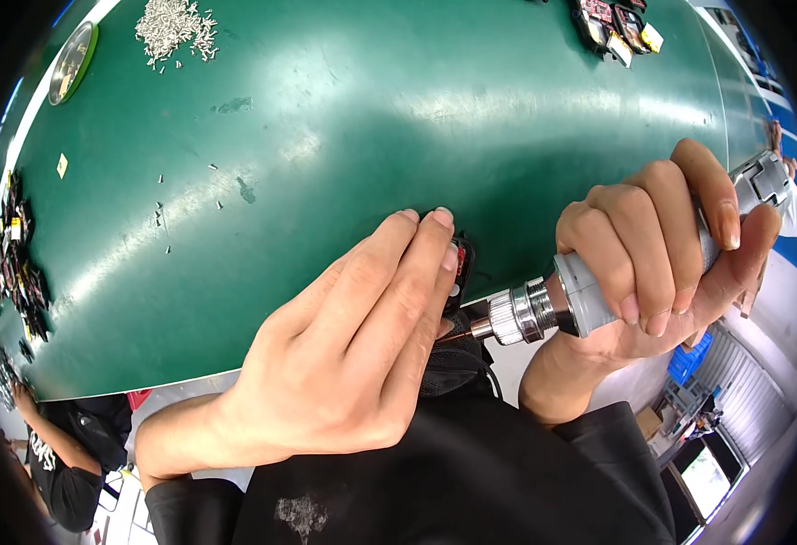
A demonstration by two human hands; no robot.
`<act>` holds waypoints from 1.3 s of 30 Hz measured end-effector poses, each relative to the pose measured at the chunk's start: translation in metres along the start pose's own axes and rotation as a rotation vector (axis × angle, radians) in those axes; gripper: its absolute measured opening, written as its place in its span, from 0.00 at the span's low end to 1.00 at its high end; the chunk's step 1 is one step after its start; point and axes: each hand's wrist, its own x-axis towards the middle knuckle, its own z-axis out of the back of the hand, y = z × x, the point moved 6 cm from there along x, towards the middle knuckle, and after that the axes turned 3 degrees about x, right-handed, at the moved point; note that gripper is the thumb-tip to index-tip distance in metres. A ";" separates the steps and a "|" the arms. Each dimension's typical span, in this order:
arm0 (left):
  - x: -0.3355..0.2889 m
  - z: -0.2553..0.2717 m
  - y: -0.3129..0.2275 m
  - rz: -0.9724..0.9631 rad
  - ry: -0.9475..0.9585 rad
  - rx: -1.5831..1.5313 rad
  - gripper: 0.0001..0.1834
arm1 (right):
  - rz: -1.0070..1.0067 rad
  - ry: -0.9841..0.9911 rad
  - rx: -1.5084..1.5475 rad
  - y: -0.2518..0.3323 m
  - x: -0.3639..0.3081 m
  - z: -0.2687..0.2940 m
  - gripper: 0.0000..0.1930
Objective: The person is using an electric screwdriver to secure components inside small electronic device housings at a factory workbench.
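Note:
My left hand [353, 350] presses down over a small black casing [466, 263] at the near edge of the green table [344, 173]. Its fingers lie close together and hide most of the casing; a bit of red shows inside. My right hand [644, 254] is wrapped round a grey electric screwdriver [587, 292] with a silver collar. The tool lies nearly level, its thin bit pointing left toward the fingers of my left hand. Where the bit's tip ends is hidden by that hand, so contact with the casing cannot be made out.
A heap of small silver screws [169, 29] lies at the far left, beside a round green-rimmed dish [73, 64]. Several loose screws [219, 205] are scattered nearer. Black parts [19, 259] are piled along the left edge, opened black casings [609, 29] far right. Another person [71, 454] sits lower left.

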 end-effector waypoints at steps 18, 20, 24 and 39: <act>0.000 -0.002 -0.001 -0.022 -0.031 -0.005 0.21 | 0.042 0.003 -0.033 0.003 -0.001 -0.001 0.14; -0.001 -0.002 -0.001 -0.004 -0.031 -0.020 0.21 | 0.038 -0.009 -0.030 0.004 -0.002 0.000 0.14; 0.001 -0.001 -0.001 0.027 0.012 -0.057 0.22 | 0.069 -0.015 -0.033 0.009 -0.003 0.001 0.15; 0.001 -0.001 0.000 0.052 0.023 -0.100 0.23 | 0.041 0.039 0.006 0.003 -0.003 0.006 0.16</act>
